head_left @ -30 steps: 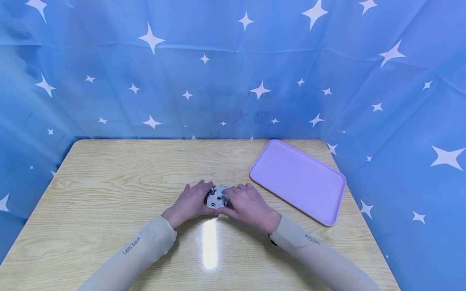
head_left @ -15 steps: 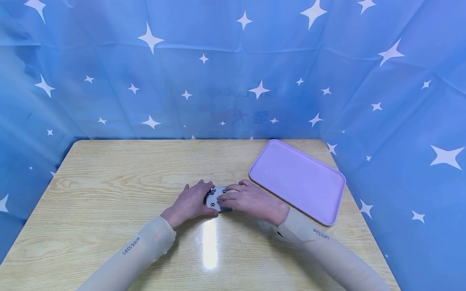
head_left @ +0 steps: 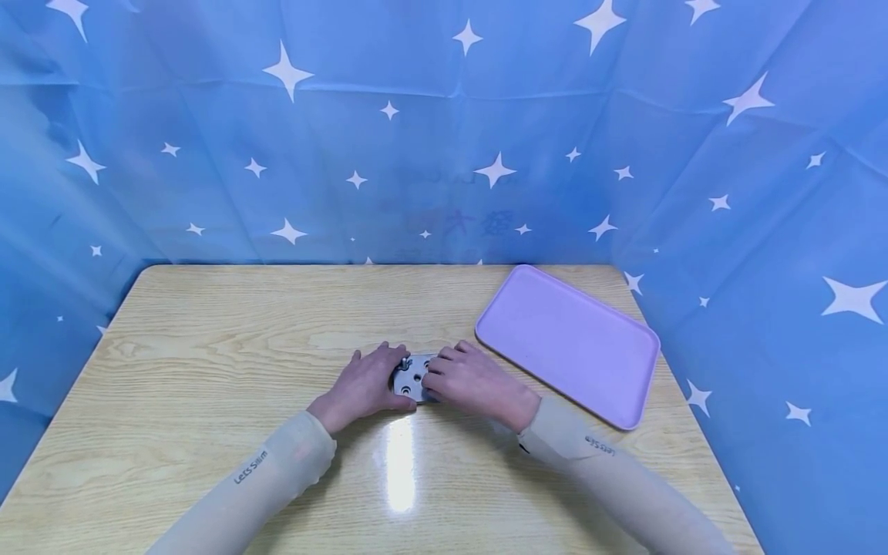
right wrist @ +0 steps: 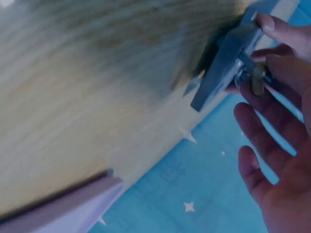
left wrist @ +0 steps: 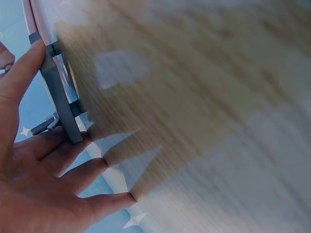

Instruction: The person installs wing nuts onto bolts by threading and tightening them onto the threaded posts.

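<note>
A small grey metal plate (head_left: 417, 377) with several holes lies on the table between both hands. My left hand (head_left: 366, 387) holds its left side, thumb at the near edge and fingers at the far edge. A bolt with a wing nut (left wrist: 47, 124) stands out of the plate beside the left fingers. From the right, my right hand (head_left: 479, 387) reaches over the plate's other end. In the right wrist view its thumb and fingers pinch a second wing nut (right wrist: 257, 83) on a bolt; the head view hides this. Short dark bolt heads show under the plate.
A purple tray (head_left: 569, 347) lies slanted at the table's back right, a little beyond the right hand. The wooden table (head_left: 229, 339) ends at a blue star-patterned curtain (head_left: 416, 139) behind and at the sides.
The right hand drew back slightly with its fingers extended over the plate, then curled them in again at the plate's right end. The left hand and plate stayed put.
</note>
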Tool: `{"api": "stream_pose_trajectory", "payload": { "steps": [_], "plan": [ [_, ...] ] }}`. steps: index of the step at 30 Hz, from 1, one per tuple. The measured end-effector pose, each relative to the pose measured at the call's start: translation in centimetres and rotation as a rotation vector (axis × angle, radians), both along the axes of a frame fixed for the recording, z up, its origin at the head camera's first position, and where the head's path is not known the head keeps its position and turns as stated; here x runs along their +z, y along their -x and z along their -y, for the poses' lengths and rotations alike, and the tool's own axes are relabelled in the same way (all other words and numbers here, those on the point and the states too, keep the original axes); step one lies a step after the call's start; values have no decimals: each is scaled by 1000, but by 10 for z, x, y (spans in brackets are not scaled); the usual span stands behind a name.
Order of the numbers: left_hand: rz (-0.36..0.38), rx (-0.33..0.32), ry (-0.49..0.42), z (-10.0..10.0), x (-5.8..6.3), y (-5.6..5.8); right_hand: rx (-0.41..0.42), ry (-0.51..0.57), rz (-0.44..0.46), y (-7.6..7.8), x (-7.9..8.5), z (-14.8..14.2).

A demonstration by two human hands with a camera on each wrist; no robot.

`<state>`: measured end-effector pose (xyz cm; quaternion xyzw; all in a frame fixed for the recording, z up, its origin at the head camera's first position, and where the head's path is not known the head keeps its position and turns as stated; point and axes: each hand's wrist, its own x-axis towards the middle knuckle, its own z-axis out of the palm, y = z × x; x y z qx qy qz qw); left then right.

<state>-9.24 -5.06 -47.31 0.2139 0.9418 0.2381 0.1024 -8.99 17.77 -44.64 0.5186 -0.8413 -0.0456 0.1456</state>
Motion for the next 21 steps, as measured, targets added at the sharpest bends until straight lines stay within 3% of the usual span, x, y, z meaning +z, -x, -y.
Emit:
{"api": "stream_pose_trajectory", "payload": {
  "steps": [8,13,16,21],
  "plan": [
    [5,1,-3,-1,-1,0,-132,136,74,-7,-12,9],
    [-4,-7,-8,0,-2,0,-210,132,147,-10,-7,8],
    [-12,-14,-10,1,-1,0,-177,82,180,-6,3,2],
    [-2,-11,-3,1,0,0,5,-61,163,0,17,-9]
  ]
}}
